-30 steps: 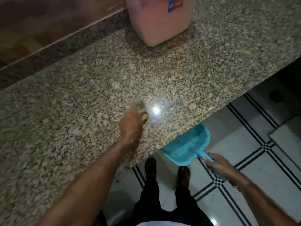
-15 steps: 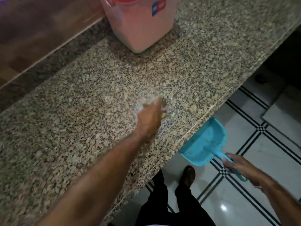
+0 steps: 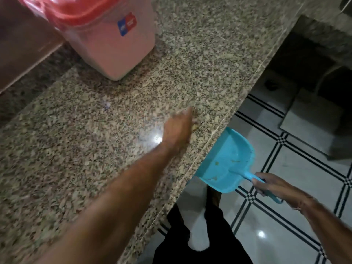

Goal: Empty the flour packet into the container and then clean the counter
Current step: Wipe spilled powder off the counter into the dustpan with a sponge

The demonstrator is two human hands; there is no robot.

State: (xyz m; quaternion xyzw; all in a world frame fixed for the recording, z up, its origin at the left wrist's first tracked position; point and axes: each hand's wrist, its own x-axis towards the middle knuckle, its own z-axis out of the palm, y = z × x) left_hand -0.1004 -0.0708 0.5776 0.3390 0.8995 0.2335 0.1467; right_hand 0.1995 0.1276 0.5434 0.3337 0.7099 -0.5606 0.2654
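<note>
My left hand (image 3: 178, 128) lies blurred on the speckled granite counter (image 3: 80, 153), close to its front edge, gripping a small yellowish scrub pad (image 3: 195, 126) mostly hidden under the fingers. Below that edge my right hand (image 3: 270, 184) holds the handle of a turquoise dustpan (image 3: 226, 164), its mouth tucked against the counter's lip. A few crumbs lie in the pan. A pale pink container (image 3: 112, 44) with a red lid and a blue-red sticker stands at the back of the counter. No flour packet is in view.
A dark wooden wall panel (image 3: 21, 44) runs along the counter's back left. White floor tiles with black lines (image 3: 285, 161) lie below, with my dark trousers and feet (image 3: 205, 235) by the counter. A dark recess (image 3: 304, 54) opens at the right.
My left hand with the pad has swept right, toward the counter's front edge. The dustpan in my right hand has stayed below the edge. The view has shifted and the container now shows more fully.
</note>
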